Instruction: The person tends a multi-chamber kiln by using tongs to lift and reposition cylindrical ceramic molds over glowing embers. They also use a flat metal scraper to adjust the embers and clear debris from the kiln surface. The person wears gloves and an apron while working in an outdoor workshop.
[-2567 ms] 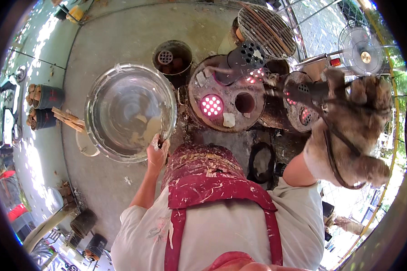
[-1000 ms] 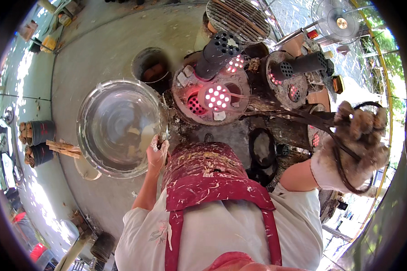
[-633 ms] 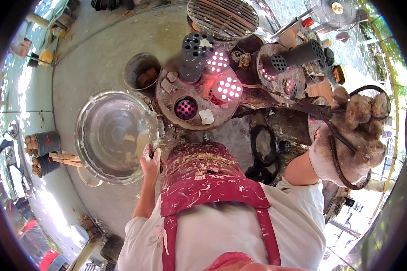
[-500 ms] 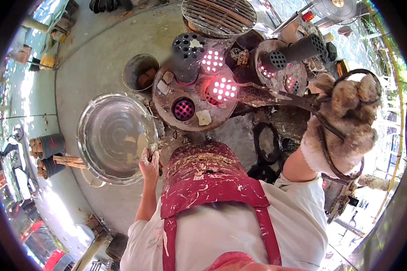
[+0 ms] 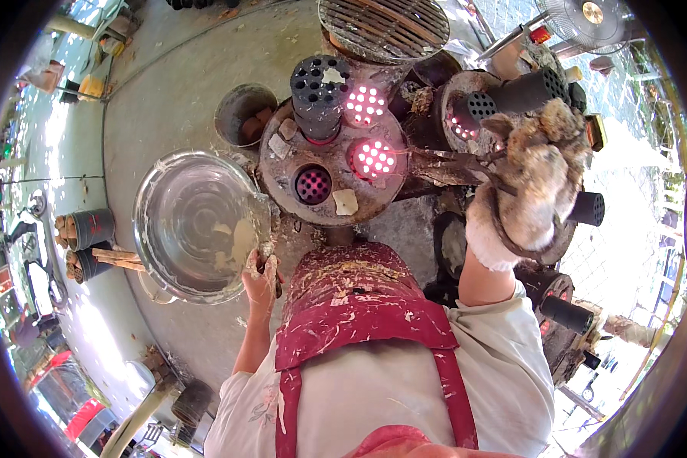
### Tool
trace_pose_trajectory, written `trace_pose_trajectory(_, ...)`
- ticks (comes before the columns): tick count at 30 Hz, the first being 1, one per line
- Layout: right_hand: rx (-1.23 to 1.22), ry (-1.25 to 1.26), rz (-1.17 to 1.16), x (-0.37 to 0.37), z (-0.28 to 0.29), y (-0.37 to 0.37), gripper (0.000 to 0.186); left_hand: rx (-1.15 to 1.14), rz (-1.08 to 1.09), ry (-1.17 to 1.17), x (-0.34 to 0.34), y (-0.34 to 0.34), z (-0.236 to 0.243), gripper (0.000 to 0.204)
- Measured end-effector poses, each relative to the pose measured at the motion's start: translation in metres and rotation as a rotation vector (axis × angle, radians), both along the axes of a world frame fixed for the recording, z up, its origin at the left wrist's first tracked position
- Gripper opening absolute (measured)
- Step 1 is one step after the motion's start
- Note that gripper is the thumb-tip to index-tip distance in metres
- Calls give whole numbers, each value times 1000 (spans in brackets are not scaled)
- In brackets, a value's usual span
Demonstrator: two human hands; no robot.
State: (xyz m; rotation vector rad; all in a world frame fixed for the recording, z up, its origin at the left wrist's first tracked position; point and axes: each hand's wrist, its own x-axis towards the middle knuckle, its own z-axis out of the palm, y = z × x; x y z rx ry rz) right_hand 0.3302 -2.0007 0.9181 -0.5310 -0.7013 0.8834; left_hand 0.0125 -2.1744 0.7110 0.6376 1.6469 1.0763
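My right hand, in a thick, worn, furry glove [image 5: 538, 187], is closed round the looped handles of long metal tongs [image 5: 454, 158]. Their jaws reach left to a glowing honeycomb coal briquette [image 5: 373, 159], which sits in a hole of the round stove top [image 5: 328, 208]. Whether the jaws still grip it, I cannot tell. Smeared with pale batter, my left hand [image 5: 261, 281] is curled at the near right rim of a big metal basin [image 5: 195, 286]. Something lies in its fingers, too small to make out. Pale batter [image 5: 244, 240] clings inside the basin.
A black briquette [image 5: 318, 99] stands on the stove, beside a second glowing briquette [image 5: 366, 104] and a hole with a dimmer one [image 5: 312, 185]. Behind are a metal bucket [image 5: 244, 114] and a round grate [image 5: 385, 30]. Another stove [image 5: 458, 99] stands to the right.
My gloved right hand has moved left and the tongs with it. The glowing briquette, tilted and partly out of its hole before, now sits down in it. My left hand stays by the basin.
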Motion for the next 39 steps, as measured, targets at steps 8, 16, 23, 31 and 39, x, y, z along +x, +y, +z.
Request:
trace_pose_trajectory(8, -179, -326, -302, -41, -49, 29, 45, -54, 15, -38, -5, -2, -7, 17)
trace_pose_trajectory(16, -106, -261, -225, -37, -120, 35, 45, -67, 35, 5, -14, -5, -6, 19)
trace_pose_trajectory(23, -71, 37, -94, -24, -48, 14, 46, -20, 8, -6, -21, 4, -10, 17)
trace_pose_trajectory(31, 24, -319, 108, -55, 79, -78, 76, 120, 80, -217, -33, 3, -15, 18)
trace_pose_trajectory(39, 73, -266, -58, -98, -23, -79, 59, 91, 76, -156, -63, -28, -28, 16)
